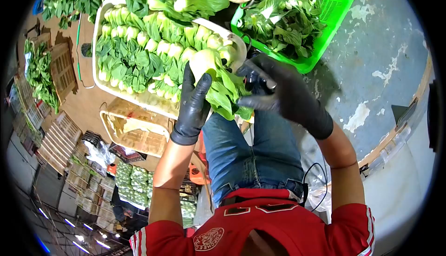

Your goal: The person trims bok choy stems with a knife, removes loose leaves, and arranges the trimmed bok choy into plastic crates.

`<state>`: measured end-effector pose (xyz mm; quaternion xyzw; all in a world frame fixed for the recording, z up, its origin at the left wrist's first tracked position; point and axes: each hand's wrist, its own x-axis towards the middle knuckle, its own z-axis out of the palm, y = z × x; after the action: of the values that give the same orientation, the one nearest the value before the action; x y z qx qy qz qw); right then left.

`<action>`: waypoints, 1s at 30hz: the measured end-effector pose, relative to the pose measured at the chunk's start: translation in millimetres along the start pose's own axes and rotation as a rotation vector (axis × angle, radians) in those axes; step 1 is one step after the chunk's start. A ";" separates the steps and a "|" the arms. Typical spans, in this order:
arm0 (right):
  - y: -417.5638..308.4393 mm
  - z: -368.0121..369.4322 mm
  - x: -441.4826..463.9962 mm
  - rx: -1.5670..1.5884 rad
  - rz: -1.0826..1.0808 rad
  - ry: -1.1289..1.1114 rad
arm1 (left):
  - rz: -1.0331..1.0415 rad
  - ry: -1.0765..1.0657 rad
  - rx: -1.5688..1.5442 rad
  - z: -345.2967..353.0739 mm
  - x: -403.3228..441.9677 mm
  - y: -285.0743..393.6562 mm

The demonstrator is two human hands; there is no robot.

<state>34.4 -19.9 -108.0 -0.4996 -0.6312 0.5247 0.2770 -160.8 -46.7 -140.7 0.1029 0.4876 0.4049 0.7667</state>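
Note:
My left hand (193, 107), in a black glove, holds a head of bok choy (216, 81) between thumb and fingers. Its pale base points up towards the crate and its green leaves hang down over my knees. Just right of those leaves is my right hand (283, 88), also black-gloved and a little blurred, its thumb and fingers apart with nothing visible in them. Beyond my left hand a cream plastic crate (96, 56) holds neat rows of bok choy (139, 53), bases and leaves alternating.
More loose bok choy (186, 2) lies across the crate's far edge. A bright green basket (341, 5) with leafy greens (283, 23) stands at the upper right on the worn floor (357, 70). Below the crate sits a yellowish basket (134, 121). Stacked crates (60, 139) stand left.

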 end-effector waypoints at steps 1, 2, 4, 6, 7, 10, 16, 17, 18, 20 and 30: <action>2.8 0.6 -3.5 -0.053 0.050 -0.033 | 0.031 0.017 0.034 3.0 4.5 -2.4; 5.1 1.0 -6.1 -0.106 0.099 -0.068 | 0.064 0.033 0.068 4.6 8.4 -5.0; 15.5 0.6 -8.4 -0.100 0.087 -0.058 | 0.125 0.089 0.149 11.0 14.2 -7.4; 11.9 -6.8 -11.5 -0.061 0.073 -0.085 | 0.065 0.096 0.186 17.4 16.8 -3.1; 8.3 -10.3 -14.6 -0.039 0.064 -0.101 | 0.036 0.102 0.205 20.1 16.9 -0.3; 4.7 -19.1 -38.0 0.056 -0.085 -0.125 | 0.129 0.086 0.271 36.4 12.6 -6.6; 38.7 -41.1 -102.2 -0.653 0.043 0.176 | 0.475 0.083 0.733 15.7 36.9 -10.4; 27.1 -62.7 -74.1 -0.560 0.217 0.272 | 0.563 -0.001 0.892 23.3 33.6 -3.9; 27.9 -72.4 -57.7 -0.493 0.252 0.354 | 0.580 -0.070 0.942 22.6 33.4 -2.5; 30.1 -73.9 -54.6 -0.556 0.182 0.249 | 0.590 -0.112 1.063 26.4 31.5 1.5; 16.2 -36.9 -16.0 -0.599 -0.018 -0.011 | 0.757 -0.226 1.174 27.2 21.3 -1.6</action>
<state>77.7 -21.2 -109.5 -0.5506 -0.7638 0.3153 0.1184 -133.1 -26.0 -142.0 0.7033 0.4733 0.3006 0.4369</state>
